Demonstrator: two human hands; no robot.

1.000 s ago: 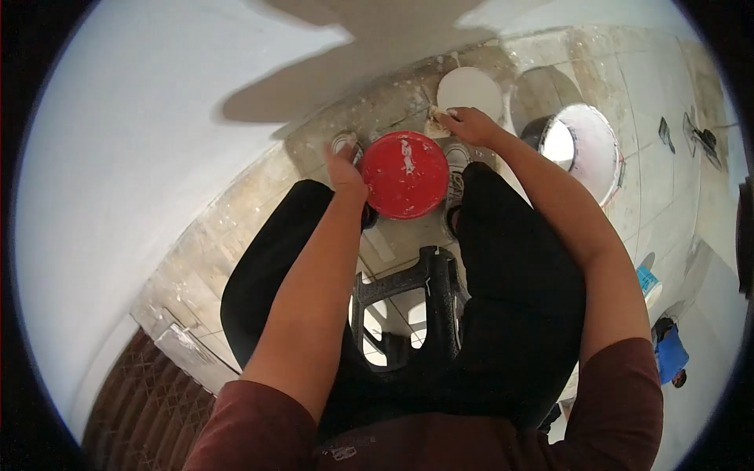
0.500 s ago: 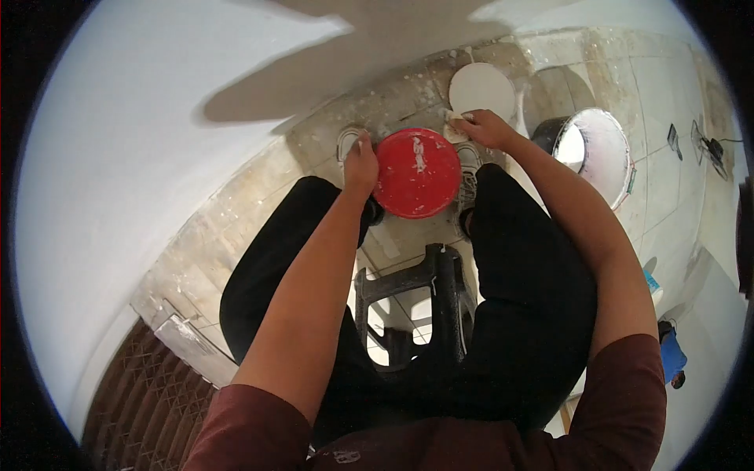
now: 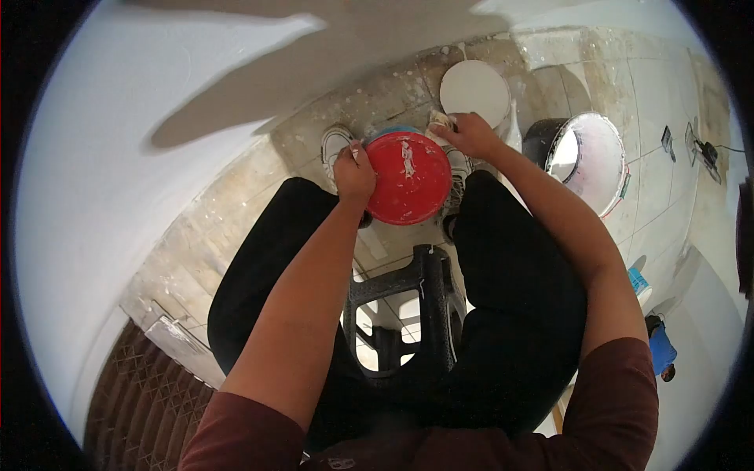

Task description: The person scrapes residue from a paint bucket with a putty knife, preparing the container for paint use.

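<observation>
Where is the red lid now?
The red lid is upper centre in the head view, between the person's shoes; the left hand grips its left edge, the right hand is by its upper right.

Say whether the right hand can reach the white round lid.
Probably yes: the right hand sits just beside the white round lid, nothing between them, though it grips a small smeared object.
</observation>
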